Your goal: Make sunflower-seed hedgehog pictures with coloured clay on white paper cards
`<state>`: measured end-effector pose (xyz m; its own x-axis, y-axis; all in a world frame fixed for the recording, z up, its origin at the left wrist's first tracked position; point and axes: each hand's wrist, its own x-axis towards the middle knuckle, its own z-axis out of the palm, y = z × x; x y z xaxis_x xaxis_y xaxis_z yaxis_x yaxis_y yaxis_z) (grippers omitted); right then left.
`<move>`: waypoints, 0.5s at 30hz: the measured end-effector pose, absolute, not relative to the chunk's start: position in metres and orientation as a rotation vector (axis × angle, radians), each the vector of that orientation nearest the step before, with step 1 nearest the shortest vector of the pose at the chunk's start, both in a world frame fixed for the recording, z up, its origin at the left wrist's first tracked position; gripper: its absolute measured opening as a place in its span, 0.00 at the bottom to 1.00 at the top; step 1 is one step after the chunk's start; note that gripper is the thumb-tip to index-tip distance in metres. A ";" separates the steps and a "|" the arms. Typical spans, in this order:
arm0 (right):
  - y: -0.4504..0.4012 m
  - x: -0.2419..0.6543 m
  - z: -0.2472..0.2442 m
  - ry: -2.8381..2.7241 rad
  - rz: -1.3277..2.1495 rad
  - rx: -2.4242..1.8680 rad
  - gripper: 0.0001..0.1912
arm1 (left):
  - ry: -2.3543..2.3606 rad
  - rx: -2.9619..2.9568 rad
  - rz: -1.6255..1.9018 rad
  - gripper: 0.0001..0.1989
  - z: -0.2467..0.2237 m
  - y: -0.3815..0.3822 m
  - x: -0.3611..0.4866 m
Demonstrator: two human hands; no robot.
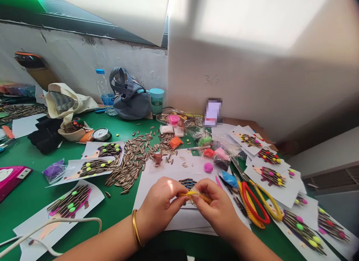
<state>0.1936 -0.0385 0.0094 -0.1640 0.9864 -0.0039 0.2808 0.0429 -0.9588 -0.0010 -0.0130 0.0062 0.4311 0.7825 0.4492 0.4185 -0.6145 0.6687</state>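
Observation:
My left hand (160, 199) and my right hand (217, 205) meet above a stack of white paper (153, 175). Pinched between the fingertips of both is a small piece of yellow modelling clay (192, 193), with clear wrapping showing on the right-hand side. Just behind it, partly covered by my hands, lies a seed picture (187, 182) with striped sunflower seeds and bits of blue. A gold bangle (135, 228) circles my left wrist. Close to my right hand are a wrapped lump of blue clay (229, 178) and scissors with red and yellow handles (254, 203).
Loose sunflower seeds (131, 160) spread behind the paper. Finished-looking hedgehog cards lie left (70, 203) and right (270, 176). A pink clay ball (208, 167), wrapped clay, a phone (213, 112), a grey bag (131, 102) and a water bottle (106, 96) stand farther back. A white cable (53, 223) crosses front left.

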 end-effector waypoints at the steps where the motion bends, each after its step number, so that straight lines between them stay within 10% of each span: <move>1: -0.038 0.194 0.010 -1.550 1.147 -1.331 0.12 | 1.034 2.225 1.061 0.03 0.006 -0.013 -0.001; 15: -0.040 0.190 0.010 -1.473 1.262 -1.304 0.13 | 0.859 2.349 1.265 0.10 0.007 -0.012 -0.005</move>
